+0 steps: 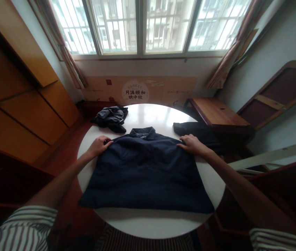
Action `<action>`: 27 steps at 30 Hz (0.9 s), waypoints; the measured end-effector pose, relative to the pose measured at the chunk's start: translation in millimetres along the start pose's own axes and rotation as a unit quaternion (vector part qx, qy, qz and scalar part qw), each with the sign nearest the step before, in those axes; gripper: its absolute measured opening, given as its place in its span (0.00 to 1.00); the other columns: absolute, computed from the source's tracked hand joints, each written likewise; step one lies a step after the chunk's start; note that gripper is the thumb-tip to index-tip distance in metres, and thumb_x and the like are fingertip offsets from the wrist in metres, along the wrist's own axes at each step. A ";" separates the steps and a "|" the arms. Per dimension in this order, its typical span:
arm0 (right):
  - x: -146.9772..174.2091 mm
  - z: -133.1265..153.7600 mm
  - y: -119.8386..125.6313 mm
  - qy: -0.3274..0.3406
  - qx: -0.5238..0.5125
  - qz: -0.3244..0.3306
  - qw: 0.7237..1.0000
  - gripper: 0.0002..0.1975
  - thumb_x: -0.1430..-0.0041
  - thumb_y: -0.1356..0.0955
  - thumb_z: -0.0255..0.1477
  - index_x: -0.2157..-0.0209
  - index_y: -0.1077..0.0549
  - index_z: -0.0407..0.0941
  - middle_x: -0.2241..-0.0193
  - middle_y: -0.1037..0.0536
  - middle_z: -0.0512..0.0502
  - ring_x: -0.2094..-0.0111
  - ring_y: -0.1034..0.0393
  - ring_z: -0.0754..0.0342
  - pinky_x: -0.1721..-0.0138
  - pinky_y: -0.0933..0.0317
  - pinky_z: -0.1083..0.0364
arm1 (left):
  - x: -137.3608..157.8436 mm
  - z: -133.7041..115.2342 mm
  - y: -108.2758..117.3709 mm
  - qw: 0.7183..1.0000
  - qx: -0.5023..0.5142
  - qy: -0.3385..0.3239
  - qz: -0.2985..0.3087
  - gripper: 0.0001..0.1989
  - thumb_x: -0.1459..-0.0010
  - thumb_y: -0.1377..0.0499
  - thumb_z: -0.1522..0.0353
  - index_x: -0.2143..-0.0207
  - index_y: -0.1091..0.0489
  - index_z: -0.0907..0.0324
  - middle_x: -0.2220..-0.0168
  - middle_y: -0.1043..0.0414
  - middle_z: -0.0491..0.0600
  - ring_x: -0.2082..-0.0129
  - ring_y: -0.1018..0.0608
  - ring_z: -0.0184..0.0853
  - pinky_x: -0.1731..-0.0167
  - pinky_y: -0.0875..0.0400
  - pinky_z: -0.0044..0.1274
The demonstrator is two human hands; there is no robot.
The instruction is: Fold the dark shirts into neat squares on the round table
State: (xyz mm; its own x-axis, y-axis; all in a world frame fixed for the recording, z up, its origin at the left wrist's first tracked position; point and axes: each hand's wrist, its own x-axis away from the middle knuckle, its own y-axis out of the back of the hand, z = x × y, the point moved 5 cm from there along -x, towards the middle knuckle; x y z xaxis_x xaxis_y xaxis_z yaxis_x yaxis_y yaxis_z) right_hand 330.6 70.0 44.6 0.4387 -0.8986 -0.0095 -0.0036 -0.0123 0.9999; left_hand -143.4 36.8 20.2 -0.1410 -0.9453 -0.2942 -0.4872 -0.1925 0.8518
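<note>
A dark navy collared shirt [148,170] lies spread out on the round white table [150,223]. Its collar points away from me, and its hem reaches past the table's edge at the lower left. No sleeves show at its sides. My left hand [100,145] pinches the shirt's left shoulder edge between thumb and fingers. At the opposite shoulder, my right hand [192,144] is closed on the fabric in the same way.
A crumpled pile of dark clothes [110,118] sits at the table's far left. Another dark garment [197,132] lies at the far right, partly behind my right hand. Beyond it stands a wooden side table [219,109]. Wooden cabinets [30,108] line the left.
</note>
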 end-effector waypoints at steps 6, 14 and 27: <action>6.2 -13.3 9.4 0.014 -0.078 -0.084 0.993 0.11 0.36 0.35 0.29 0.62 0.20 0.43 0.63 0.22 0.42 0.60 0.32 0.46 0.57 0.41 0.51 | 0.7 10.0 1.9 0.998 0.062 -0.006 -0.011 0.24 0.40 0.45 0.48 0.66 0.22 0.59 0.65 0.22 0.53 0.65 0.22 0.39 0.61 0.28 0.29; 20.1 -5.7 5.6 -0.016 -0.025 -0.133 0.991 0.13 0.34 0.37 0.30 0.61 0.20 0.44 0.63 0.21 0.40 0.60 0.33 0.44 0.59 0.45 0.49 | 9.9 8.4 3.1 0.993 0.095 0.021 -0.063 0.22 0.39 0.44 0.51 0.65 0.22 0.59 0.63 0.21 0.53 0.62 0.22 0.38 0.66 0.29 0.24; 14.1 -10.1 6.2 0.029 -0.089 -0.089 0.992 0.09 0.38 0.35 0.25 0.70 0.24 0.43 0.68 0.24 0.43 0.63 0.29 0.49 0.58 0.38 0.53 | -10.2 -9.0 -0.6 0.994 0.104 0.038 0.013 0.24 0.44 0.42 0.47 0.67 0.21 0.58 0.64 0.20 0.52 0.63 0.21 0.40 0.61 0.27 0.28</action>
State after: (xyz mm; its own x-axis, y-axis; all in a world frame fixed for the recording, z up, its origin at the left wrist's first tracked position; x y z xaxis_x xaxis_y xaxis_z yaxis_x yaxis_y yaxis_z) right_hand 345.8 61.7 50.7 0.4696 -0.8622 -0.1901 0.2346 -0.0857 0.9683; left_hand -133.8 44.2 26.6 -0.0944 -0.9678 -0.2332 -0.6530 -0.1166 0.7483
